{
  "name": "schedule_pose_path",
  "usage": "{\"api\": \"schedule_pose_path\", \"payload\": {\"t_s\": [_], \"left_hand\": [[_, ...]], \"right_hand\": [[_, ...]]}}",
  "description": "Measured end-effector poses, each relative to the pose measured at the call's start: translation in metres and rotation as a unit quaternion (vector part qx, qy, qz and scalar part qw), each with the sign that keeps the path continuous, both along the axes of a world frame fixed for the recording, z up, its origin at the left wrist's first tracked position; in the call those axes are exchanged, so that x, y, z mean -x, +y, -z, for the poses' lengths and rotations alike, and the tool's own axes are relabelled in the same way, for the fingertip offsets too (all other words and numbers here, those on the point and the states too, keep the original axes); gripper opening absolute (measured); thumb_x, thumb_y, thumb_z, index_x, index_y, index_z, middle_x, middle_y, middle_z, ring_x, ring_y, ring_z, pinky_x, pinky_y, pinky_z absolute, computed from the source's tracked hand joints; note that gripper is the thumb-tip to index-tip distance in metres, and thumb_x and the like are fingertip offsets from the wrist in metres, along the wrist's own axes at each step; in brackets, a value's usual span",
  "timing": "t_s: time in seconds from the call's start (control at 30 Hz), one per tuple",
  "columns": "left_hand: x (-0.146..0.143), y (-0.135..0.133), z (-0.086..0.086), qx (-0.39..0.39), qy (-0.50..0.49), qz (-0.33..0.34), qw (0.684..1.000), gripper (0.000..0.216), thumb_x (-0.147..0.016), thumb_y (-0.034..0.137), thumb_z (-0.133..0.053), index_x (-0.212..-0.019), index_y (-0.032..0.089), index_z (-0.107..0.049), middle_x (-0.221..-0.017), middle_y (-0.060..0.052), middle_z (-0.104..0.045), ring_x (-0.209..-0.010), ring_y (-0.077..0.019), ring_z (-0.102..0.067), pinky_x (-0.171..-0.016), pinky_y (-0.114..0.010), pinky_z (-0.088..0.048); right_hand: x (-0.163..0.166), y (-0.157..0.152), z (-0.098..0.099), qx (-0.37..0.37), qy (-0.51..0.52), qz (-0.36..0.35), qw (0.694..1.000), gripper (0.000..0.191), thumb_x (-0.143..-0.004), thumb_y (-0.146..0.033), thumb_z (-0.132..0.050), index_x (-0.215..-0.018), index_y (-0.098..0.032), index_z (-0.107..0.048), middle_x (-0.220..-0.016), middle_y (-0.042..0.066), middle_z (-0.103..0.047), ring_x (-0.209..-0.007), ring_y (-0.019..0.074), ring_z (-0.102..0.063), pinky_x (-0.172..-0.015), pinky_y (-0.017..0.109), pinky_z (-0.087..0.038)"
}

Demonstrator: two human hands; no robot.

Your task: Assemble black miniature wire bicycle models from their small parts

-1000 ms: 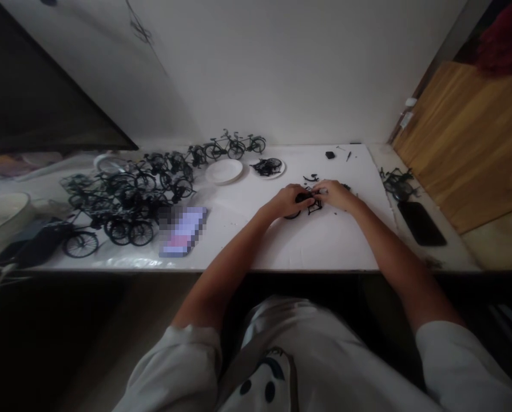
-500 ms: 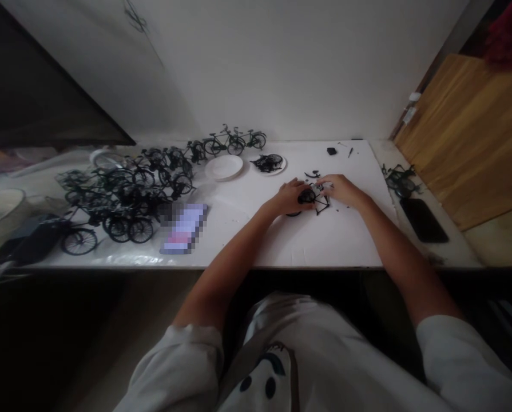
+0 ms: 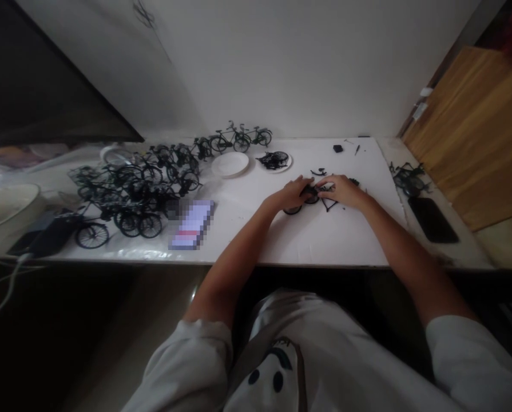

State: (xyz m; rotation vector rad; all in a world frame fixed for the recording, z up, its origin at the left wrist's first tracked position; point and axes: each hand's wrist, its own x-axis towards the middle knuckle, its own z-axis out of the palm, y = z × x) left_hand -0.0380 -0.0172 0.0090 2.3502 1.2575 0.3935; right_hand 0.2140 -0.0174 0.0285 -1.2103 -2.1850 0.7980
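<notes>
Above the white board, my left hand (image 3: 290,193) has its fingers closed on the dark wheel (image 3: 310,197) of a partly built miniature bicycle. My right hand (image 3: 340,190) pinches the same bicycle from the other side, fingertips close to the left ones. The thin black bicycle frame (image 3: 330,204) sticks out below the right hand. Fingers cover the exact spot where wheel and frame meet. Under the left wrist lies another wheel (image 3: 292,209), partly hidden. A small curved black part (image 3: 319,171) rests just beyond the hands.
Many assembled miniature bicycles (image 3: 139,194) crowd the left side. A phone with a lit screen (image 3: 192,224) lies beside them. Behind are a white dish (image 3: 230,165) and a plate of black parts (image 3: 274,161). A dark phone (image 3: 433,220) is at right.
My right fingertips have come together nearer my left hand at the wheel. The bicycle frame has shifted slightly in my grip. The whole view has swung a little.
</notes>
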Motion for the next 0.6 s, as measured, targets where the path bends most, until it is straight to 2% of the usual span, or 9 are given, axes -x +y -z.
{"api": "schedule_pose_path", "payload": {"t_s": [0.07,0.13,0.2,0.3,0.37,0.43,0.5,0.6], "left_hand": [[0.009,0.002,-0.004,0.011,-0.027,0.007,1.0,0.079,-0.095,0.042,-0.069,-0.167,0.019,-0.046,-0.17,-0.018,-0.055,-0.161,-0.0356,-0.05,-0.134,-0.051,-0.041],[0.015,0.003,-0.007,0.023,-0.04,0.002,0.999,0.088,-0.087,0.047,-0.08,-0.165,0.022,-0.05,-0.165,-0.016,-0.06,-0.153,-0.0348,-0.059,-0.131,-0.049,-0.046],[0.018,0.003,-0.008,0.024,-0.034,-0.002,0.999,0.095,-0.079,0.053,-0.086,-0.164,0.024,-0.053,-0.164,-0.016,-0.06,-0.155,-0.0364,-0.057,-0.131,-0.049,-0.046],[0.016,0.004,-0.004,0.002,-0.016,0.01,1.0,0.102,-0.072,0.062,-0.092,-0.16,0.024,-0.057,-0.167,-0.017,-0.057,-0.164,-0.0399,-0.045,-0.134,-0.052,-0.042],[0.014,0.007,-0.001,-0.021,-0.026,0.02,0.999,0.088,-0.079,0.061,-0.088,-0.154,0.023,-0.064,-0.161,-0.018,-0.063,-0.16,-0.0391,-0.051,-0.133,-0.051,-0.043],[0.013,0.012,0.003,-0.04,-0.067,0.021,0.997,0.058,-0.095,0.053,-0.073,-0.144,0.021,-0.071,-0.15,-0.017,-0.071,-0.146,-0.034,-0.064,-0.127,-0.048,-0.048],[0.014,0.017,0.007,-0.048,-0.123,0.012,0.991,0.041,-0.105,0.04,-0.057,-0.135,0.018,-0.076,-0.14,-0.017,-0.077,-0.133,-0.0293,-0.072,-0.121,-0.045,-0.053],[0.018,0.024,0.013,-0.044,-0.176,0.014,0.983,0.037,-0.099,0.023,-0.056,-0.127,0.017,-0.079,-0.134,-0.016,-0.081,-0.125,-0.0269,-0.075,-0.117,-0.044,-0.055]], "right_hand": [[0.0,-0.001,-0.003,-0.002,-0.009,-0.005,1.0,0.027,-0.09,-0.022,-0.084,-0.117,-0.026,-0.088,-0.127,0.011,-0.082,-0.114,0.0271,-0.076,-0.105,0.044,-0.059],[0.0,-0.003,-0.006,0.001,-0.02,0.0,1.0,0.027,-0.091,-0.015,-0.079,-0.114,-0.025,-0.088,-0.124,0.01,-0.083,-0.111,0.0261,-0.075,-0.105,0.043,-0.058],[-0.001,-0.004,-0.009,0.007,-0.03,0.016,0.999,0.029,-0.092,-0.011,-0.075,-0.114,-0.025,-0.088,-0.122,0.01,-0.083,-0.102,0.0245,-0.075,-0.102,0.043,-0.059],[-0.003,-0.003,-0.01,-0.004,-0.032,0.025,0.999,0.03,-0.094,-0.014,-0.072,-0.116,-0.025,-0.088,-0.124,0.011,-0.083,-0.093,0.0233,-0.074,-0.098,0.043,-0.059],[-0.005,-0.001,-0.011,-0.027,-0.033,0.016,0.999,0.032,-0.096,-0.015,-0.066,-0.117,-0.024,-0.088,-0.126,0.011,-0.083,-0.092,0.0229,-0.073,-0.096,0.041,-0.058],[-0.007,0.001,-0.012,-0.052,-0.036,0.003,0.998,0.039,-0.097,-0.014,-0.058,-0.119,-0.024,-0.088,-0.126,0.011,-0.082,-0.088,0.0218,-0.072,-0.092,0.039,-0.057],[-0.008,0.0,-0.015,-0.066,-0.029,-0.004,0.997,0.041,-0.096,-0.015,-0.056,-0.119,-0.023,-0.088,-0.126,0.011,-0.082,-0.083,0.0201,-0.068,-0.086,0.037,-0.055],[-0.004,-0.006,-0.022,-0.048,-0.017,-0.009,0.999,0.031,-0.095,-0.028,-0.069,-0.118,-0.022,-0.088,-0.123,0.012,-0.082,-0.077,0.0189,-0.064,-0.076,0.035,-0.052]]}}
